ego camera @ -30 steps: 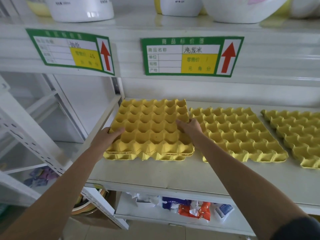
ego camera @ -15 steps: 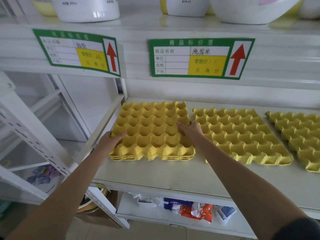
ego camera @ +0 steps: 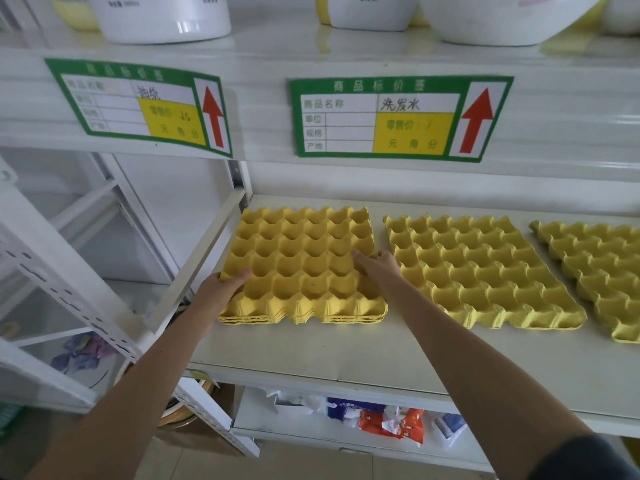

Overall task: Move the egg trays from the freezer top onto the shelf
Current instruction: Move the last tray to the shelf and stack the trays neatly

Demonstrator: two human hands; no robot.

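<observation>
A small stack of yellow egg trays [ego camera: 304, 268] lies flat at the left end of the white shelf [ego camera: 311, 351]. My left hand [ego camera: 221, 289] grips its front-left corner, thumb on top. My right hand [ego camera: 377, 268] holds its right edge, fingers reaching into the cups. Beside it to the right lies a second yellow egg tray [ego camera: 481, 271], with a narrow gap between them. A third yellow tray [ego camera: 602, 275] lies further right, cut off by the frame edge. The freezer top is out of view.
The shelf above carries two green price labels [ego camera: 398, 119] and white tubs [ego camera: 162, 15]. A slanted white bracket [ego camera: 204, 251] runs along the left side of the trays. Packets [ego camera: 391, 419] lie on the shelf below. A white rack [ego camera: 52, 282] stands left.
The stack has been set down and slid back onto the shelf, squarer to the edge. Both hands have stayed on its sides.
</observation>
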